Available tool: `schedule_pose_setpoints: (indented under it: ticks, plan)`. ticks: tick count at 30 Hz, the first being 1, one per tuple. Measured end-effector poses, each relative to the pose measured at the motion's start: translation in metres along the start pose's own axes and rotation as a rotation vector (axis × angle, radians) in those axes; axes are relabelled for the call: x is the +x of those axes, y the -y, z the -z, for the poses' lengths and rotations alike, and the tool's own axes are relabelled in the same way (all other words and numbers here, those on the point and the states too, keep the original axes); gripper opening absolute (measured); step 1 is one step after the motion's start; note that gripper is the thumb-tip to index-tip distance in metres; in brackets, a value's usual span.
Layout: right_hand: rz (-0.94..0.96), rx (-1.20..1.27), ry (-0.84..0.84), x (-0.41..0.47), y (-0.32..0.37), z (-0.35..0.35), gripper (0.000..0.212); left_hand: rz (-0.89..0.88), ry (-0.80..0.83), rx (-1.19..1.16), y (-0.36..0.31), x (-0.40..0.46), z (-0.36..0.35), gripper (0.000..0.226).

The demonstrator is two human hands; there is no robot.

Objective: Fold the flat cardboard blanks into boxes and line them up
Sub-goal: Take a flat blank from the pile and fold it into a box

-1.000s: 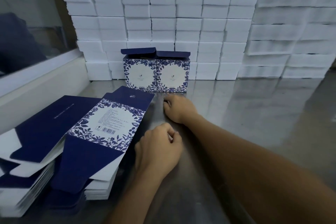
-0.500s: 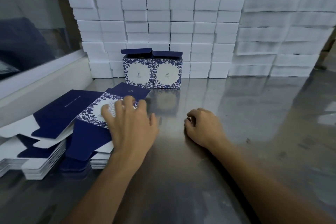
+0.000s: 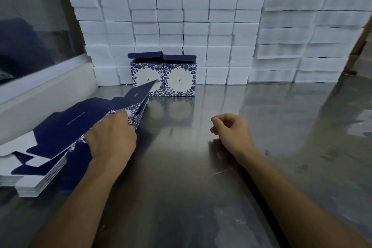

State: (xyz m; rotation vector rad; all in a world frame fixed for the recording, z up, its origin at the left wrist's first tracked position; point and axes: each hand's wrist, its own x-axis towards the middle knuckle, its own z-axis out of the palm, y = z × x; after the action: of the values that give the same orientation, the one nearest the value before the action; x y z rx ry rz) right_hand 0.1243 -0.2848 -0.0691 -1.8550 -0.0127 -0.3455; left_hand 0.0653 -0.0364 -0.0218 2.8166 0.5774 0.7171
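Head view: top blank is pinched by the left hand, far end raised off the stack at left of frame. Right hand empty, loosely curled above the table. Only one sheet should be peeled; two folded boxes stand at centre back.

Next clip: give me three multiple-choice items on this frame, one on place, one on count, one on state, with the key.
1. Where do the folded boxes stand?
A. against the white block wall
B. at the table's near edge
C. on the blank stack

2. How many folded boxes?
A. one
B. two
C. four

3. What is the left hand doing?
A. resting idle
B. lifting blanks off the stack
C. closing a lid

Key: 1 A, the boxes back onto the blocks; 2 B, a pair side by side; 3 B, the blanks' far end is raised. The right hand holds nothing.
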Motion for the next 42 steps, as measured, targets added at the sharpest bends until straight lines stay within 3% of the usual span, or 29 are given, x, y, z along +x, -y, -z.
schedule_pose_setpoints:
  ticks: [3, 6, 9, 11, 14, 17, 20, 22, 25, 27, 32, 35, 39, 42]
  plan:
    - [0.020, -0.031, 0.023, -0.003, 0.002, 0.000, 0.018, -0.039, -0.034, 0.034, -0.002, -0.001, 0.001, 0.026]
    - [0.070, -0.040, 0.067, -0.010, 0.012, -0.001, 0.019, -0.185, -0.184, 0.011, -0.007, -0.005, 0.002, 0.023]
    - [0.090, 0.101, 0.225, -0.022, 0.032, -0.006, 0.014, -0.336, -0.413, -0.071, -0.012, -0.010, 0.006, 0.043]
    - [-0.032, 0.263, 0.380, -0.031, 0.047, -0.013, 0.030, -0.468, -0.523, -0.119, -0.018, -0.017, 0.004, 0.046]
    - [-0.151, 0.402, 0.486, -0.044, 0.057, -0.028, 0.032, -0.688, -0.502, -0.159, -0.038, -0.031, -0.003, 0.034]
    - [-0.253, 0.595, 0.383, -0.052, 0.057, -0.037, 0.034, -0.819, -0.398, -0.279, -0.051, -0.041, -0.009, 0.026]
    - [-0.333, 0.602, 0.207, -0.043, 0.049, -0.035, 0.030, -0.848, -0.244, -0.429, -0.047, -0.037, -0.014, 0.026]
    - [-0.325, 0.525, 0.063, -0.033, 0.043, -0.029, 0.024, -0.769, -0.252, -0.459, -0.039, -0.029, -0.015, 0.032]
    - [-0.277, 0.406, -0.148, -0.021, 0.038, -0.013, 0.018, -0.503, -0.303, -0.433, -0.025, -0.015, -0.014, 0.036]
    - [-0.254, 0.395, -0.223, -0.016, 0.036, 0.000, 0.019, -0.363, -0.219, -0.537, -0.018, -0.011, -0.013, 0.042]
    - [-0.306, 0.487, -0.210, -0.008, 0.034, 0.023, 0.033, -0.043, 0.065, -0.915, -0.020, -0.010, -0.014, 0.041]
    - [-0.303, 0.417, -0.185, -0.001, 0.029, 0.036, 0.033, 0.150, 0.195, -1.121, -0.018, -0.001, -0.021, 0.047]
    - [-0.299, 0.315, -0.141, 0.000, 0.032, 0.042, 0.030, 0.242, 0.338, -1.309, -0.016, 0.004, -0.025, 0.046]
    - [-0.342, 0.548, 0.042, -0.007, 0.043, 0.038, 0.023, 0.311, 0.396, -1.418, -0.017, 0.004, -0.023, 0.035]
